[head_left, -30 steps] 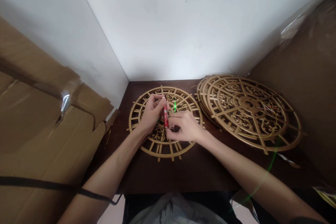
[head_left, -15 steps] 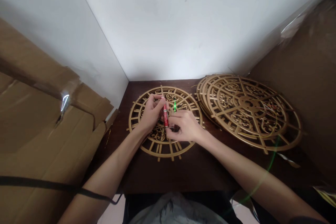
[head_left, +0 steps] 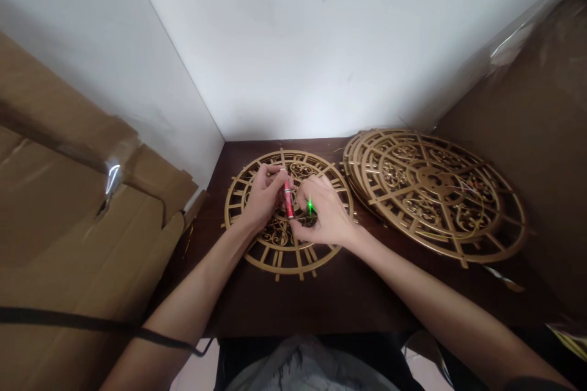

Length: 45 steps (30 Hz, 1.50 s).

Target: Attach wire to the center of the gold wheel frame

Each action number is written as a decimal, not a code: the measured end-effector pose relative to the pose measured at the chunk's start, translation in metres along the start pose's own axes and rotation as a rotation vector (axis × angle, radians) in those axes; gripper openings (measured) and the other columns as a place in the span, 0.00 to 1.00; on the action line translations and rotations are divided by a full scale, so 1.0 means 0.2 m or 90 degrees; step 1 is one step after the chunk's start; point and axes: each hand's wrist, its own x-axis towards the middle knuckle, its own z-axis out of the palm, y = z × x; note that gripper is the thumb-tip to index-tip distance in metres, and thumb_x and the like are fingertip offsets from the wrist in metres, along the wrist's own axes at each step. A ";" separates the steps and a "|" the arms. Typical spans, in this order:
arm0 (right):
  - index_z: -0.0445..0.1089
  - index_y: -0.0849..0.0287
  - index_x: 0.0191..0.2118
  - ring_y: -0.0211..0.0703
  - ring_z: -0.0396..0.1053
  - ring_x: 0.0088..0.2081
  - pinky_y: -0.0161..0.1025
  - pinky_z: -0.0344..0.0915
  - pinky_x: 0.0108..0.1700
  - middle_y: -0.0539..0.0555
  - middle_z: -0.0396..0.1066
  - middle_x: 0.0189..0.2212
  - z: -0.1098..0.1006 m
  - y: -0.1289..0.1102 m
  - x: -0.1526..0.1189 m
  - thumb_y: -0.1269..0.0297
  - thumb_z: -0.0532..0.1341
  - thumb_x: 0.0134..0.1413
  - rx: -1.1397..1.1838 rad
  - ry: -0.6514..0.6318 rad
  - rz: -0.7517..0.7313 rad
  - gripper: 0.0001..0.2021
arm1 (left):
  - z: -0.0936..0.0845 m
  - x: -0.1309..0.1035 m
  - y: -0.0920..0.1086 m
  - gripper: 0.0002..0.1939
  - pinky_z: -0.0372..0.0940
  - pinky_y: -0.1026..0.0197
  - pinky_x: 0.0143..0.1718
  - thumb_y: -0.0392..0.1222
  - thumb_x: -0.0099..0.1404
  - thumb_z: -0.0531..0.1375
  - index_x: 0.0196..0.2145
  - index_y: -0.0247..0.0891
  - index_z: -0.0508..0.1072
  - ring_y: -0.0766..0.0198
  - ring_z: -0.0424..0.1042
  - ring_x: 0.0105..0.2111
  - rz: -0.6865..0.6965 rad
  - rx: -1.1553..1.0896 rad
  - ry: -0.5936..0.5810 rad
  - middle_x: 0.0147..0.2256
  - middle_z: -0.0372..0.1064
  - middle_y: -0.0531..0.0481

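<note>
A slim red tube with a pale upper end stands roughly lengthwise before me. My left hand is closed around its upper part, thumb laid along it. Beside the lower end is my right hand, its fingers curled and parted from the thumb. The right thumb tip is close to the tube's bottom; whether it touches, I cannot tell. Under both hands lies a round gold openwork clock face with Roman numerals and scrolls, its centre partly hidden. A bright green light spot shows at the right hand.
More gold clock faces are piled at the right on the dark brown table. Cardboard stands at the left, and a brown panel at the right. A white wall rises behind. A black cord crosses the lower left.
My right hand's fingers have lifted and parted from the thumb beside the tube's lower end. The green spot now appears lower. My left hand and the tube have barely shifted.
</note>
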 end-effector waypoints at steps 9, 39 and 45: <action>0.47 0.57 0.19 0.39 0.53 0.28 0.40 0.50 0.35 0.47 0.54 0.19 0.02 0.01 -0.01 0.64 0.57 0.43 -0.004 -0.015 -0.030 0.15 | 0.00 0.00 0.00 0.16 0.57 0.71 0.16 0.46 0.57 0.62 0.36 0.38 0.58 0.73 0.62 0.17 0.006 -0.008 -0.002 0.24 0.66 0.56; 0.49 0.59 0.13 0.32 0.49 0.19 0.35 0.45 0.23 0.46 0.51 0.14 0.02 0.01 -0.04 0.70 0.54 0.50 0.026 -0.095 -0.062 0.19 | 0.00 0.00 0.00 0.15 0.55 0.71 0.12 0.46 0.59 0.60 0.36 0.39 0.56 0.73 0.60 0.15 0.029 0.028 0.000 0.24 0.66 0.57; 0.50 0.60 0.13 0.32 0.46 0.19 0.36 0.43 0.24 0.45 0.50 0.14 0.04 0.02 -0.05 0.71 0.54 0.49 0.007 -0.091 -0.081 0.17 | -0.01 0.00 -0.02 0.14 0.56 0.71 0.14 0.45 0.59 0.60 0.35 0.39 0.56 0.74 0.61 0.16 0.048 0.054 0.012 0.24 0.65 0.57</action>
